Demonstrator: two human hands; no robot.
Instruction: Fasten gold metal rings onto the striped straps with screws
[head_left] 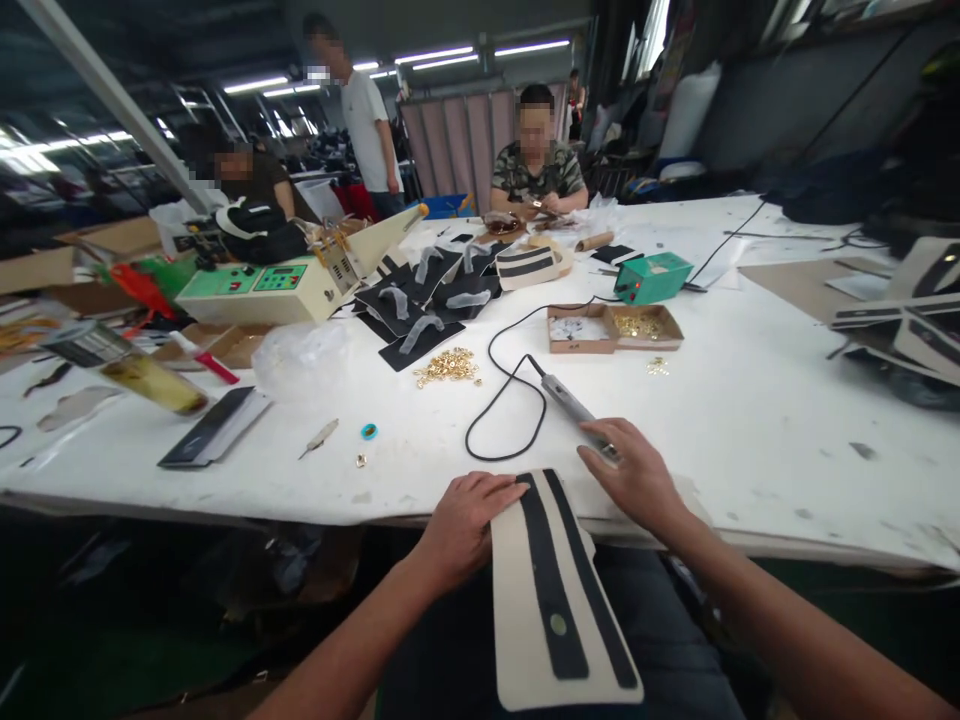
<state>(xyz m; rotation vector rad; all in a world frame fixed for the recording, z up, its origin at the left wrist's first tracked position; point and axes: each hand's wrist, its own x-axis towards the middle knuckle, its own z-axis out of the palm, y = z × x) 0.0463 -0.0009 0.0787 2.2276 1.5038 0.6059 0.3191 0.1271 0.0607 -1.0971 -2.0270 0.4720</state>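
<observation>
My left hand (466,522) is closed on the far end of a beige panel (517,610) with two black stripes. The panel slopes from the table edge down over my lap, and a small round metal piece (558,625) shows near the low end of one stripe. To the right, my right hand (634,472) has its thumb and fingers around the near end of a slim grey corded electric screwdriver (568,400). The tool lies at a slant over the white table (420,450), and its tip is partly hidden by the fingers. A black cord (541,425) loops from its far end.
Beyond lie a pile of gold metal fittings (448,367), cardboard trays (579,345) of small parts, a green power box (652,277) and black pieces (420,290). At left are a notebook (206,430), a jar (154,385) and a pale green machine (262,290). A co-worker (538,165) sits opposite.
</observation>
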